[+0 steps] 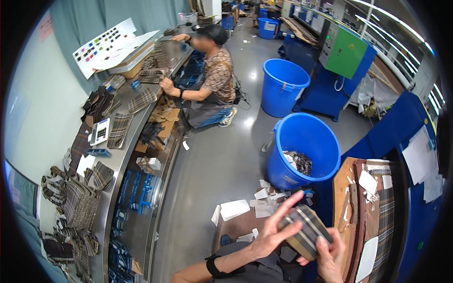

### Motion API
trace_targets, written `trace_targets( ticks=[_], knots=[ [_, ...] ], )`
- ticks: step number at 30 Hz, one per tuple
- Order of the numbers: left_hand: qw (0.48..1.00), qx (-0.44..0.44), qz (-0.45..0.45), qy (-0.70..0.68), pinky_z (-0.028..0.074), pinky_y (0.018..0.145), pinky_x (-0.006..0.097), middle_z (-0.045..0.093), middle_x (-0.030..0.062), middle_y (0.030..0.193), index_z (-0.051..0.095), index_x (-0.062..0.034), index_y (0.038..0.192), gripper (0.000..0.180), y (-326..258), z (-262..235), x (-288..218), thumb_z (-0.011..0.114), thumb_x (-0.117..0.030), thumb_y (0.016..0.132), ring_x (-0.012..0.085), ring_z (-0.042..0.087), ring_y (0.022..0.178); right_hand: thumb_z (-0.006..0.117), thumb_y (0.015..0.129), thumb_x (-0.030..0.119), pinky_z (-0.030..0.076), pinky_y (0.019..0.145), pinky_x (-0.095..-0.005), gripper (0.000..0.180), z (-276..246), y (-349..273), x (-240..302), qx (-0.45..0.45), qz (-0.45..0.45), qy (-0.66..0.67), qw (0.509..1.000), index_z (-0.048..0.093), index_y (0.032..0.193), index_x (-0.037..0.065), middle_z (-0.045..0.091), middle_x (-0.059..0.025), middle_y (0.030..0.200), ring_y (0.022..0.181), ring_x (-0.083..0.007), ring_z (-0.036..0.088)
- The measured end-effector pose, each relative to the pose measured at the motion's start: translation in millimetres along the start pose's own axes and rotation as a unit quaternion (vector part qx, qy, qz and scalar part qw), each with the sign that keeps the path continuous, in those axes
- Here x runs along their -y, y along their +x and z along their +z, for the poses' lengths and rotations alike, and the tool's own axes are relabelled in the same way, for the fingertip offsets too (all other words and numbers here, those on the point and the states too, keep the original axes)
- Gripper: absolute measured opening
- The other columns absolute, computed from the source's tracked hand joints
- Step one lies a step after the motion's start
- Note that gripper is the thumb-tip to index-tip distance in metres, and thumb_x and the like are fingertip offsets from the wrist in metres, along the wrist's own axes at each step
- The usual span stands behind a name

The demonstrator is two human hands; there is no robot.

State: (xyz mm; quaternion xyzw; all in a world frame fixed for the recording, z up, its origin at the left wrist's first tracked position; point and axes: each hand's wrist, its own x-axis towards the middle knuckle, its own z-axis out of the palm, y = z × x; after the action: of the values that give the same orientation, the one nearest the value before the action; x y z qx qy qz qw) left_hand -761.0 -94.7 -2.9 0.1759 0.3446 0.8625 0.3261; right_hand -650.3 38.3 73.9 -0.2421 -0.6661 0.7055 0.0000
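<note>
A thick plaid stack of cut fabric pieces [306, 231], dark grey-brown with pale stripes and rounded corners, is held tilted between both hands over my lap. My left hand [271, 236] grips its left side, thumb across the top face and index finger stretched out past the far edge. On the near right side my right hand [329, 257] clasps it, thumb on the face and the other fingers partly hidden behind. Right beside my hands, plaid fabric [386, 212] and brown strips lie on a wooden board [344, 188] with white paper cut-outs.
Ahead stands a blue bin [306, 146] with scraps inside, another blue bin [285, 87] behind it. White offcuts [234, 210] lie on a brown surface before me. Along the left runs a metal workbench [125, 155] with plaid piles [80, 203]. A co-worker [214, 75] crouches at its far end.
</note>
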Motion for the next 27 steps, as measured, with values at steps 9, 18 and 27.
trace_targets(
  ticks=[9,18,27],
  knots=[
    [0.938,-0.279,0.175,-0.108,0.048,0.097,0.044,0.058,0.0177,0.122,0.026,-0.0095,0.148,0.061,-86.1,-77.9,-71.1,0.055,-0.025,0.097,0.0267,0.056,0.114,0.052,0.099,0.016,0.058,0.055,-0.0297,0.023,160.8,68.6,-44.5,0.272,-0.008,-0.023,0.962,0.047,0.105,-0.005,0.064,-0.0163,0.087,0.065,-0.0215,0.068],
    [0.838,-0.446,0.303,-0.085,0.051,0.089,0.041,0.065,0.0149,0.106,0.039,-0.0025,0.140,0.054,-139.0,-93.8,-68.4,0.053,-0.033,0.098,0.0277,0.063,0.100,0.053,0.099,0.032,0.052,0.060,-0.0231,0.034,198.1,85.5,-66.8,0.493,0.097,-0.086,0.860,0.055,0.099,-0.002,0.064,-0.0067,0.077,0.066,-0.0113,0.065],
    [0.714,-0.623,0.230,0.222,0.048,0.085,0.024,0.063,0.0121,0.112,0.042,0.0059,0.137,0.048,-131.6,-80.0,-64.7,0.058,-0.001,0.092,0.0130,0.061,0.096,0.060,0.096,0.023,0.021,0.045,-0.0215,0.020,188.1,136.7,-61.2,0.457,0.003,-0.077,0.886,0.066,0.092,0.004,0.041,0.0117,0.058,0.052,0.0025,0.029]
  ],
)
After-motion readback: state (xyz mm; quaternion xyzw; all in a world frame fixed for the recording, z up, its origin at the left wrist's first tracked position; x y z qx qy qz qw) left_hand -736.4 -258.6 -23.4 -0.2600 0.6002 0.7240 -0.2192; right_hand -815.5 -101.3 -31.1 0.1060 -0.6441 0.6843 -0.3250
